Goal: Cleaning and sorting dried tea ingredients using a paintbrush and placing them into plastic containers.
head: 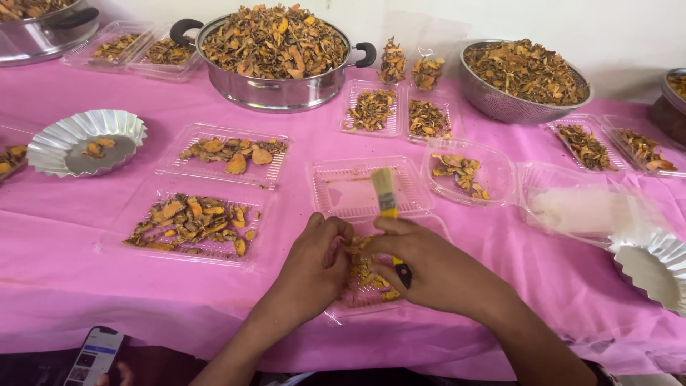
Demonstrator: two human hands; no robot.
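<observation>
Hands meet low at the table's near edge, over a clear tray (357,300) of dried orange slices (361,268). The left hand (314,264) is curled narrow, fingertips pinching at the slices. The right hand (421,268) is wrapped around a brush (386,196), its yellow handle through the fist, pale bristles sticking up and away over the open lid (368,187). The slices lie right between both hands, touching them.

Counting around: one big steel pot (279,82) heaped with slices at the back, one mesh colander (500,100) heaped to its right, and part of another pot (43,32) at far left. Two fluted foil dishes, one left (64,143), one right (654,268). Left of the hands, two filled trays, near (189,225) and far (229,154). Two small trays (396,111) sit behind the lid, two more by the far-left pot. A phone (93,355) peeks in at bottom left. Pink cloth (71,286) under everything.
</observation>
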